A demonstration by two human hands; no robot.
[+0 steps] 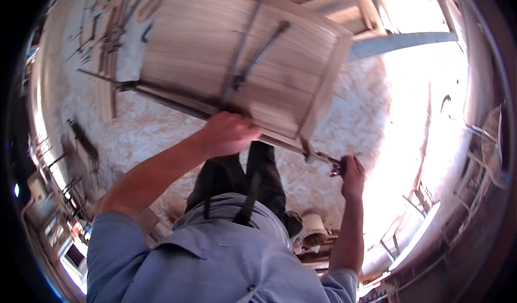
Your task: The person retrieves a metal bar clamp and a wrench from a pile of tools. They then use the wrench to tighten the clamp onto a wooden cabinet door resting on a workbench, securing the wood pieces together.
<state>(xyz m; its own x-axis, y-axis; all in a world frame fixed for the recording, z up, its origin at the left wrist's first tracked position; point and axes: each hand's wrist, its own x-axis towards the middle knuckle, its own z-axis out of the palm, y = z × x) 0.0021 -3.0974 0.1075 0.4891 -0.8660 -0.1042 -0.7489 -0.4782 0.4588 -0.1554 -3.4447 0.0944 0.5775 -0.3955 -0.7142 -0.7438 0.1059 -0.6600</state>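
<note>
Right hand (353, 178) wraps end of clamp (172, 103); left hand (231, 133) curls at near edge of panel (199, 39), cannot tell what it pinches. Panel lies beyond legs (265, 168). Best keep clamp parallel to edge, left hand steadying, right hand's effort even.

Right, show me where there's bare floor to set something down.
Bare-looking floor: right of the panel, below the blue strip; also between the front clamp and left forearm. Crowded: left of the panel, with wood strips; and the panel itself, with bars across it.
</note>
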